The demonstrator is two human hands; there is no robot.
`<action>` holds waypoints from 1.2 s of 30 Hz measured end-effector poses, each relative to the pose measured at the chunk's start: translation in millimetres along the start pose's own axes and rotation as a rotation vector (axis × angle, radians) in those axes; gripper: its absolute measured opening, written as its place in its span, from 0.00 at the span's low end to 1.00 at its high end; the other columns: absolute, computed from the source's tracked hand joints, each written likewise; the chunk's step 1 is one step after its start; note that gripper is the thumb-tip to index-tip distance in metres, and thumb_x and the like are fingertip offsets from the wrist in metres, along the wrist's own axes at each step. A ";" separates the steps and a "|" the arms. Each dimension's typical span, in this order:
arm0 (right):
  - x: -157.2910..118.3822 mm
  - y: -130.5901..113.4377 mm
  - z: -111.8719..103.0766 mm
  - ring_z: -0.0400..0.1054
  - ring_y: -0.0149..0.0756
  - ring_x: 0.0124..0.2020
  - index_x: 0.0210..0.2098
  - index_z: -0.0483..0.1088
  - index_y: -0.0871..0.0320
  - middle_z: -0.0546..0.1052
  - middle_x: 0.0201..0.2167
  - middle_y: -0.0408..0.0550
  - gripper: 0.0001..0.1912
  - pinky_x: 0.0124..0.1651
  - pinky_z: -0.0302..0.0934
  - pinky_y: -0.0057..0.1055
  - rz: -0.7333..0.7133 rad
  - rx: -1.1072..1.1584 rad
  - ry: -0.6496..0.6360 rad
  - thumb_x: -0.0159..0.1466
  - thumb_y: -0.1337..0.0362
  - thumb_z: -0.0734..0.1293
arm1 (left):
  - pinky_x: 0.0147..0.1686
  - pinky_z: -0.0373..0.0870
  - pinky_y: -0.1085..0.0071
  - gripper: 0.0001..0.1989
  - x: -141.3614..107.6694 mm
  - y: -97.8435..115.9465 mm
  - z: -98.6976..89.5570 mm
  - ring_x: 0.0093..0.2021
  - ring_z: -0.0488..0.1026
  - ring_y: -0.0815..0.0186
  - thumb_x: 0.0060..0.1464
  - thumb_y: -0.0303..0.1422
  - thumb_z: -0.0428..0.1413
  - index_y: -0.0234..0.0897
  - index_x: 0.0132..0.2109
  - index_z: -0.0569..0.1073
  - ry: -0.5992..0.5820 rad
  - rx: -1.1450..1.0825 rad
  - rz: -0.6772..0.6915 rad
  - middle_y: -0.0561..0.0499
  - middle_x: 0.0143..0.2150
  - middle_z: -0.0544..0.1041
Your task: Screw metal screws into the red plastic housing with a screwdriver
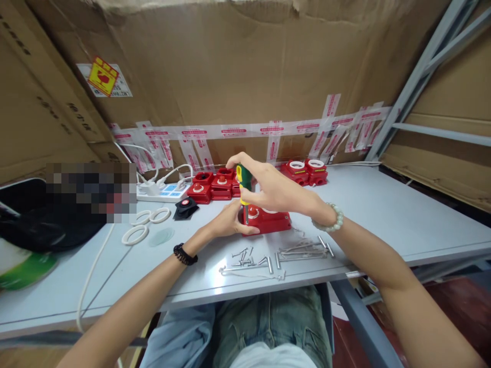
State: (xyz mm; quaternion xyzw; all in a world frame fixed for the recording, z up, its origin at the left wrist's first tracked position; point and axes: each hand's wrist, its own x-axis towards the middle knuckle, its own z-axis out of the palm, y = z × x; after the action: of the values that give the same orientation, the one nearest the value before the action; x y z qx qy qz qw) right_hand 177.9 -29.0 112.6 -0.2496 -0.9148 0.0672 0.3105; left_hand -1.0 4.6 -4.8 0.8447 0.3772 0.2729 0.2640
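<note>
From the head view, our right hand [264,184] is gripping the screwdriver [245,181] upright, its tip meeting the red housing's [270,223] left end, seemingly for straight drive. Our left hand [229,220] is grasping that end, apparently for steadiness. The housing is lying mid-table [356,204]; loose screws [245,257] are waiting nearer us, probably for easy reach.

Right hand [259,181] raised, fingers curled in a grip, palm down, forearm reaching in from lower right. Left hand [230,220] lower and beside it, thumb extended, forearm angling up from lower left.
</note>
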 end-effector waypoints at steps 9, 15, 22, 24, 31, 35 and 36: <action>-0.4 -4.2 2.0 0.59 0.34 0.33 0.48 0.63 0.56 0.68 0.34 0.45 0.17 0.36 0.52 0.30 0.080 -0.186 0.117 0.60 0.63 0.67 | 0.61 0.61 0.48 0.41 1.0 1.5 -0.3 0.61 0.64 0.44 0.42 0.45 0.67 0.37 0.61 0.64 0.006 -0.016 0.032 0.41 0.61 0.69; -0.5 -5.4 -2.3 0.59 0.28 0.29 0.45 0.63 0.56 0.70 0.33 0.41 0.13 0.35 0.54 0.27 -0.001 0.100 0.015 0.60 0.67 0.65 | 0.60 0.63 0.49 0.36 0.7 2.7 0.0 0.61 0.65 0.44 0.43 0.45 0.67 0.37 0.57 0.68 -0.004 -0.009 0.029 0.43 0.60 0.70; 0.9 -6.5 12.4 0.61 0.32 0.33 0.49 0.65 0.57 0.72 0.36 0.46 0.15 0.34 0.52 0.28 0.114 -0.181 0.213 0.65 0.58 0.63 | 0.59 0.65 0.50 0.38 0.6 2.5 0.9 0.60 0.66 0.44 0.43 0.44 0.66 0.37 0.59 0.66 -0.005 -0.019 0.023 0.42 0.60 0.71; 0.7 -6.1 9.8 0.62 0.31 0.33 0.52 0.63 0.56 0.72 0.39 0.46 0.16 0.35 0.53 0.28 0.043 -0.079 0.129 0.64 0.63 0.63 | 0.60 0.63 0.49 0.40 1.0 1.7 1.0 0.62 0.64 0.43 0.43 0.44 0.67 0.37 0.61 0.64 0.000 -0.019 0.036 0.42 0.61 0.70; -0.4 -5.2 4.1 0.62 0.34 0.33 0.49 0.64 0.58 0.71 0.34 0.46 0.16 0.36 0.52 0.30 0.169 -0.270 0.158 0.66 0.56 0.62 | 0.58 0.65 0.50 0.38 0.3 -0.2 0.7 0.58 0.69 0.46 0.43 0.45 0.67 0.35 0.59 0.65 -0.022 -0.036 0.000 0.40 0.60 0.71; -2.8 -5.3 -6.7 0.62 0.31 0.34 0.52 0.60 0.57 0.72 0.38 0.45 0.18 0.36 0.55 0.28 0.026 -0.054 -0.027 0.62 0.69 0.62 | 0.57 0.66 0.51 0.38 0.1 -0.5 -0.1 0.58 0.69 0.47 0.44 0.45 0.66 0.36 0.59 0.64 -0.035 -0.022 -0.008 0.41 0.60 0.71; -3.0 -5.7 -8.2 0.61 0.30 0.31 0.52 0.60 0.57 0.72 0.36 0.44 0.18 0.35 0.55 0.27 0.023 -0.031 -0.062 0.62 0.69 0.62 | 0.56 0.67 0.51 0.38 0.1 0.0 -0.3 0.58 0.69 0.47 0.44 0.45 0.66 0.36 0.59 0.64 -0.038 -0.022 -0.007 0.41 0.60 0.71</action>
State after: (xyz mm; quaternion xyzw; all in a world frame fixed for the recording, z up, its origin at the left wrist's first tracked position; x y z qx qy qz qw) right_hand 182.5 -35.7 119.1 -0.2627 -0.9220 0.0643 0.2772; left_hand -1.2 4.8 -4.5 0.8454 0.3722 0.2601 0.2813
